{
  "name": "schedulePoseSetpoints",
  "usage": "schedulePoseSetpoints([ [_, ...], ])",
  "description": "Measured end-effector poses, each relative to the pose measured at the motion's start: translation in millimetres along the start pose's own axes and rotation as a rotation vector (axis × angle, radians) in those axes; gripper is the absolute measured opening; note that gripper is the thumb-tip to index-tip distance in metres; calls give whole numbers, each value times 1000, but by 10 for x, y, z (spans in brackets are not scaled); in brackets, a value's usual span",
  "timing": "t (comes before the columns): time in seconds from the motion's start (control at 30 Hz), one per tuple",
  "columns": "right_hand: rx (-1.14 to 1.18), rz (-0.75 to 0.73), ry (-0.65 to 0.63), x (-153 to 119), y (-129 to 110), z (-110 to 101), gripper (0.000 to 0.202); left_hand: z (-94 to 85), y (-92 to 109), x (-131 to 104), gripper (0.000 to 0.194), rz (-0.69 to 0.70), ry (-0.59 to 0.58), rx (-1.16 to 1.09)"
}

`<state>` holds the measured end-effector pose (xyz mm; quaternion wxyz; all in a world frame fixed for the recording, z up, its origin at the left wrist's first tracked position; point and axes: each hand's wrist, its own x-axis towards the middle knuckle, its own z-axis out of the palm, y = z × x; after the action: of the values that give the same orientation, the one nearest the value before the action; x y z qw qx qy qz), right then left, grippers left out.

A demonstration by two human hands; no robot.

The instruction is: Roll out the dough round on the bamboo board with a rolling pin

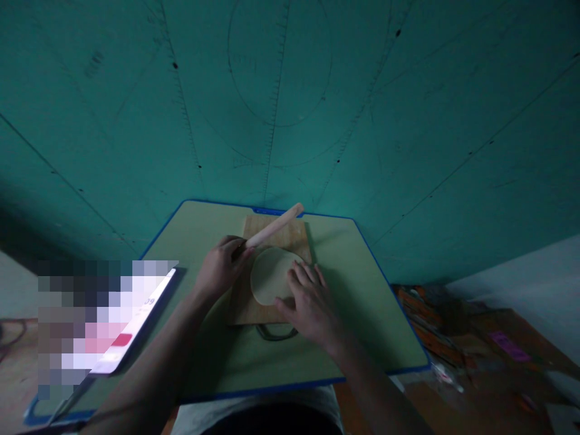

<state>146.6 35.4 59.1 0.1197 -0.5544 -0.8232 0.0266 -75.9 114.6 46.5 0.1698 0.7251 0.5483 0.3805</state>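
A flat, round sheet of dough (pixel 270 279) lies on a wooden board (pixel 254 313) on the small table. My left hand (pixel 222 266) is closed around the near end of a wooden rolling pin (pixel 277 226), which slants up to the right over the far part of the board. On the dough's right edge rests my right hand (pixel 311 301), its fingers apart and its thumb near the lower edge. Part of the dough is hidden under that hand.
The pale green table (pixel 367 332) has a blue rim. A lit screen (pixel 131 329) stands at its left, partly pixelated. Behind rises a green wall (pixel 290 90). A dark handle or loop (pixel 275 336) shows below the board. Clutter lies on the floor to the right.
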Motion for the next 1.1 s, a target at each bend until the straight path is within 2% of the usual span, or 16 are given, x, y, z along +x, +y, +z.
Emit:
schedulePoseSetpoints([
  [0.17,19,-11,-25,-3,-50,59,63,-11,-13,5,42,8,12,5],
  [0.43,47,7,-7,69,-79,34,48,11,15,-22,37,29,20,4],
  [0.63,81,-53,-57,45,18,-24,52,8,-16,-8,37,16,24,15],
  [0.73,75,-51,-25,27,44,-38,52,-9,-24,3,38,25,35,15],
  [0.93,88,-135,-7,30,-97,47,52,-25,-28,8,37,31,57,24],
  [1.1,48,-105,1,28,-169,133,54,-14,-24,-8,33,47,39,32],
])
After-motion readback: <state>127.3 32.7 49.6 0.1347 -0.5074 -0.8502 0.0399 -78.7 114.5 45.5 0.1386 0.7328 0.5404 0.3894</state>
